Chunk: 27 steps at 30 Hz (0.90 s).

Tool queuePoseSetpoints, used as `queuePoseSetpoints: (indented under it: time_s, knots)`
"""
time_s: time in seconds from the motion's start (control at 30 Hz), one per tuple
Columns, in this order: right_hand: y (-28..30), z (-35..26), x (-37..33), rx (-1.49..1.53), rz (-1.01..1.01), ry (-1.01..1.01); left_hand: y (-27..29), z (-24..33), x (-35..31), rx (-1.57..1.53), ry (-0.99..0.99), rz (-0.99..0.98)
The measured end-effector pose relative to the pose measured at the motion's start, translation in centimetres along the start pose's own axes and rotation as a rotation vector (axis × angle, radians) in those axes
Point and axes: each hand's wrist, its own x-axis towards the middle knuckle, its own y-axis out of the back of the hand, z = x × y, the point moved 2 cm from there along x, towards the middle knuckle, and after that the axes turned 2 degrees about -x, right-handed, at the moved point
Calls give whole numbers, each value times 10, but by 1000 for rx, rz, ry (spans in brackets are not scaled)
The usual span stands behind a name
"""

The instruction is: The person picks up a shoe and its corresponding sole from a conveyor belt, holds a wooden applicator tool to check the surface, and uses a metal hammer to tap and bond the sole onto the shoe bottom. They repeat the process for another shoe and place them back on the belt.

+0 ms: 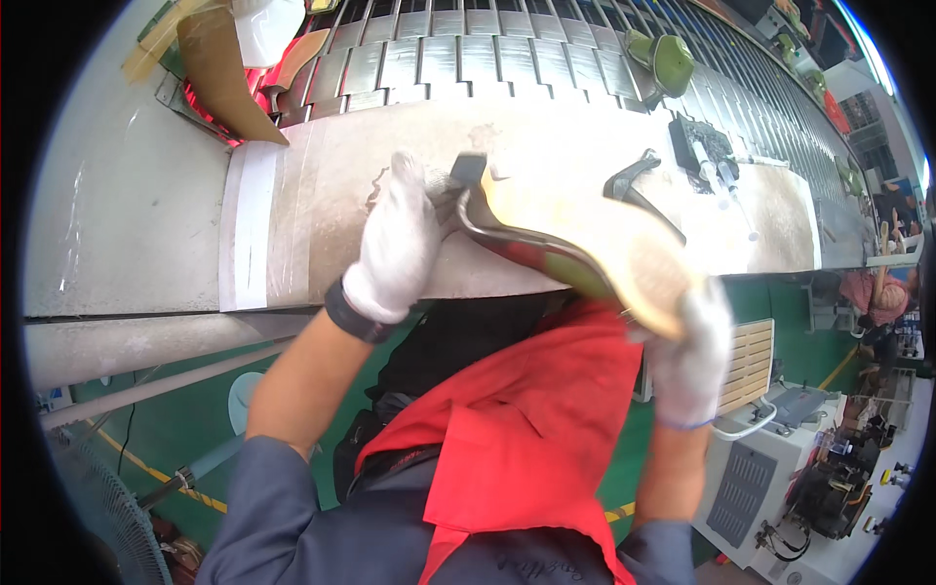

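Note:
A high-heeled shoe [575,219] is held sole up over the white-topped work surface. Its sole is tan, its heel dark, and a bit of green shows on its underside. My right hand [690,356], in a white glove and blurred, is closed on the rounded toe end. Beside the heel end, my gloved left hand [398,244] stands with its fingers stretched out. Its thumb side is close to the shoe; I cannot tell whether it touches. A dark curved piece [634,175] lies on the surface just beyond the shoe.
Beyond the work surface [312,214] runs a conveyor of metal slats [439,63], bearing a green shoe last [668,63]. A black pad with brushes [707,156] lies at the right. Brown curved pieces [219,68] stand at the far left. A machine [780,478] stands lower right.

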Motion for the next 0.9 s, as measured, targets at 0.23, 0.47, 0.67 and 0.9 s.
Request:
queuePoseSetpoints:
  time_s: [0.23, 0.47, 0.67, 0.9]
  knots:
    - [-62, 72, -50, -28, -138, -211, -36, 32, 43, 384, -294, -154]
    - [-93, -16, 14, -733, -146, 567, -54, 47, 28, 602, -331, -504]
    - [-107, -44, 33, -1020, -425, 974, -52, 46, 29, 632, -353, -513]
    - [-99, -26, 29, -1100, -378, 1018, -55, 40, 30, 481, -283, -512]
